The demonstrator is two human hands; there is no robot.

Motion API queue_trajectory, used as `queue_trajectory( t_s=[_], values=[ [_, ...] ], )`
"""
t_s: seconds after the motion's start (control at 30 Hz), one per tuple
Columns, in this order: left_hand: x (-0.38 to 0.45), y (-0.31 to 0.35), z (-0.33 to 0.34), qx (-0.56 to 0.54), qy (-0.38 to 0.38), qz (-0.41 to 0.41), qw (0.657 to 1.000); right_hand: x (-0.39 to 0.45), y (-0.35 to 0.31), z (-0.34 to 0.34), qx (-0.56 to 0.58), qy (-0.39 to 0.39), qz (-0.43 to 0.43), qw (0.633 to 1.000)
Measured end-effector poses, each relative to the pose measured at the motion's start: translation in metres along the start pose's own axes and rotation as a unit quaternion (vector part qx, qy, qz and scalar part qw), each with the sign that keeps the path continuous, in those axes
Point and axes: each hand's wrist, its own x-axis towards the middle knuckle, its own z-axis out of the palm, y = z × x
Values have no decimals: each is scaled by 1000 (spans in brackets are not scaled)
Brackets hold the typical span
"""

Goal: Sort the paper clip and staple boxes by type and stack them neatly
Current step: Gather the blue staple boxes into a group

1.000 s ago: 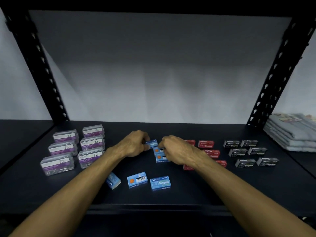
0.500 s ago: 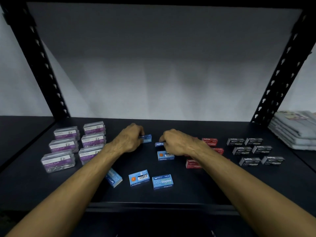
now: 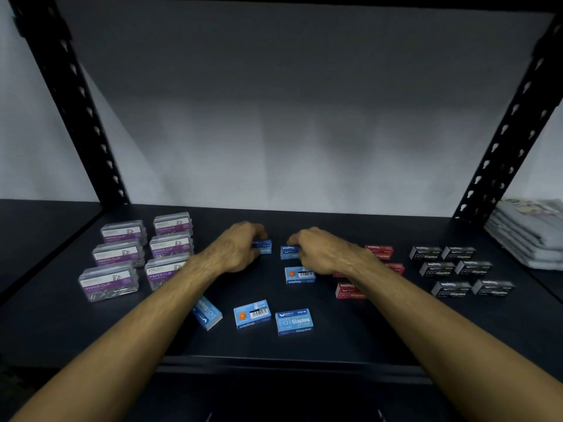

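Blue staple boxes [image 3: 262,247] under curled hands [image 3: 240,250]

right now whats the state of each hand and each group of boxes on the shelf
left hand: grips a blue staple box
right hand: grips another blue box
loose blue boxes: four, scattered flat, unstacked
paper clip boxes: six, two neat rows
black staple boxes: six, two rows, flat
red staple boxes: grouped, partly hidden by the right arm
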Motion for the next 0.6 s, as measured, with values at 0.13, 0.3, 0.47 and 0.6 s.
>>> queue_trajectory(
  t_s=[0.13,0.3,0.47,0.6],
  values=[
    [-1,0,1,2,1,4,1000,1,-1,0,-4,12,-3,1000],
    [-1,-4,-6,18,-7,0,1000,5,-2,2,-3,33,3,999],
    [2,-11,-13,30,-1,-18,999,16,-6,1,0,60,10,998],
    [5,-11,-12,32,-7,-27,999,25,-12,5,-6,67,11,998]
  ],
)
